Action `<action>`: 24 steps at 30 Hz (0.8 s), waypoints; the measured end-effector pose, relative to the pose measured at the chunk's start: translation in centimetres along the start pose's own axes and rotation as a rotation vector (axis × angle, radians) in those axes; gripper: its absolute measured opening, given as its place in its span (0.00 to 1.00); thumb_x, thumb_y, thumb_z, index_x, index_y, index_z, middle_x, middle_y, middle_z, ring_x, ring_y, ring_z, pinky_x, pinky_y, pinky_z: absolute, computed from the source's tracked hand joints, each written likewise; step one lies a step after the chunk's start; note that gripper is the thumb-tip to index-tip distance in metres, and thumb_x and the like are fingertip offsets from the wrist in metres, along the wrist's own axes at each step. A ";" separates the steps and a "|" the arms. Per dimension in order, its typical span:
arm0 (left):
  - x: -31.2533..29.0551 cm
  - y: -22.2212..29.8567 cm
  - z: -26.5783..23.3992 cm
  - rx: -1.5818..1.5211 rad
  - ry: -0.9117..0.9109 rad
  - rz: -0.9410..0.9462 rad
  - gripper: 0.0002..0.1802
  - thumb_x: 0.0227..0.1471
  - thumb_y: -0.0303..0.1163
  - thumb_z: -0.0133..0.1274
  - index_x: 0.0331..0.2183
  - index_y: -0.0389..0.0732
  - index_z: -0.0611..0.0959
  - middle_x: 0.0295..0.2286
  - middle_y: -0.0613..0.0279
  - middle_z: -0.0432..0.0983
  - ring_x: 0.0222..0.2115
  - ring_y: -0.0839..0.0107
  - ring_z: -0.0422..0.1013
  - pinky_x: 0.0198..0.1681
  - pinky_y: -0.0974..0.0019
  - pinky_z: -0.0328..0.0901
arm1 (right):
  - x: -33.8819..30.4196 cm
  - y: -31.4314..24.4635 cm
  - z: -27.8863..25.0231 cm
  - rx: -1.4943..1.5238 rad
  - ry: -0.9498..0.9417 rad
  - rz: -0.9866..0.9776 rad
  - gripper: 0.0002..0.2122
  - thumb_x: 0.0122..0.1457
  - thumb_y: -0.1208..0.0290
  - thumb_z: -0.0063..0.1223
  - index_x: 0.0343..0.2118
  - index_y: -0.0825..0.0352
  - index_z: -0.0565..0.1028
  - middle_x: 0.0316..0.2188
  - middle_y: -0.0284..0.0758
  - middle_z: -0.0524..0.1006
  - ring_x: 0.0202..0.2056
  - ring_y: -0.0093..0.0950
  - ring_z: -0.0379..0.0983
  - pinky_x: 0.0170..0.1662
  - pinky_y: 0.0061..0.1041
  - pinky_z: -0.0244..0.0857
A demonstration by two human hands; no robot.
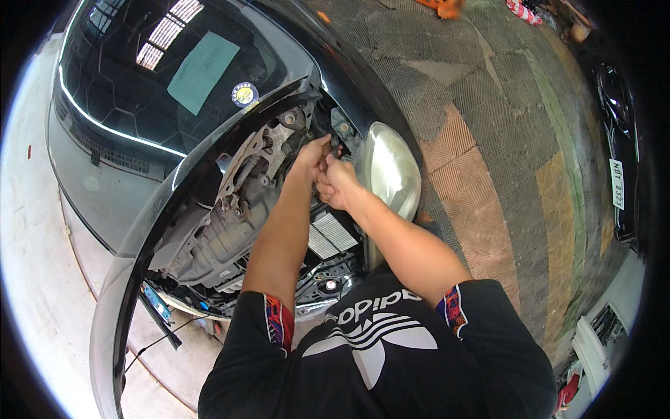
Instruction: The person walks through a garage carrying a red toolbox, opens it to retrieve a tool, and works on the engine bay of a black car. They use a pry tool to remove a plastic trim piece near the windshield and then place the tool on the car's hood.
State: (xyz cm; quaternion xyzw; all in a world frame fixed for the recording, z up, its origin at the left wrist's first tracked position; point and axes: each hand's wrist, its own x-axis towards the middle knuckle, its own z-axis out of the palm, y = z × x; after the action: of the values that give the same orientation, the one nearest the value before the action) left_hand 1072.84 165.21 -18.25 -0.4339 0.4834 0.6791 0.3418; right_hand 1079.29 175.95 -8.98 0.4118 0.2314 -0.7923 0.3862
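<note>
Both my hands are together inside a car's engine bay, just left of a large cloudy headlight [391, 171]. My left hand [315, 155] reaches farther in, fingers bent and pinched near dark parts at the bay's far corner. My right hand [338, 183] is closed right beside it, its thumb and fingers curled together. Whatever sits between the fingers is small, dark and mostly hidden. Beneath my forearms lies the engine [234, 227], with grey covers and a metal bracket [244, 164]. A pale ribbed panel [331, 235] shows between my arms.
The raised hood's edge [150, 230] curves along the left. Behind it is the windshield [174, 63], with a green sheet [204, 72] inside. A ridged mat floor [481, 146] runs along the right, and another dark car [618, 153] stands at the far right.
</note>
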 end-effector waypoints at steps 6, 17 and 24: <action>1.0 -0.2 -1.1 0.153 -0.054 0.043 0.13 0.64 0.39 0.51 0.38 0.39 0.80 0.30 0.62 0.78 0.28 0.69 0.74 0.27 0.63 0.70 | 0.8 1.1 -2.9 -0.034 -0.079 0.010 0.17 0.72 0.51 0.32 0.30 0.57 0.63 0.11 0.24 0.54 0.10 0.20 0.47 0.14 0.25 0.38; 2.3 -0.7 -1.1 0.068 0.035 0.111 0.16 0.61 0.44 0.56 0.28 0.42 0.79 0.20 0.64 0.74 0.10 0.75 0.56 0.10 0.67 0.50 | 1.2 1.4 -2.5 -0.069 -0.048 0.002 0.18 0.72 0.51 0.33 0.28 0.56 0.63 0.12 0.25 0.56 0.10 0.20 0.47 0.14 0.24 0.39; 1.7 1.0 -1.5 0.234 -0.004 0.013 0.15 0.65 0.41 0.51 0.34 0.38 0.80 0.28 0.60 0.78 0.28 0.66 0.74 0.30 0.64 0.70 | -0.2 -0.6 -0.6 0.074 -0.089 0.059 0.16 0.72 0.53 0.32 0.30 0.55 0.64 0.13 0.24 0.58 0.10 0.18 0.48 0.14 0.22 0.40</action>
State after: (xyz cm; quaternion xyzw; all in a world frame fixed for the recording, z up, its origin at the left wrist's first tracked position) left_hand 1071.71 163.57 -19.67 -0.3863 0.5617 0.6211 0.3866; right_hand 1079.18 176.82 -9.09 0.3968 0.1722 -0.8060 0.4040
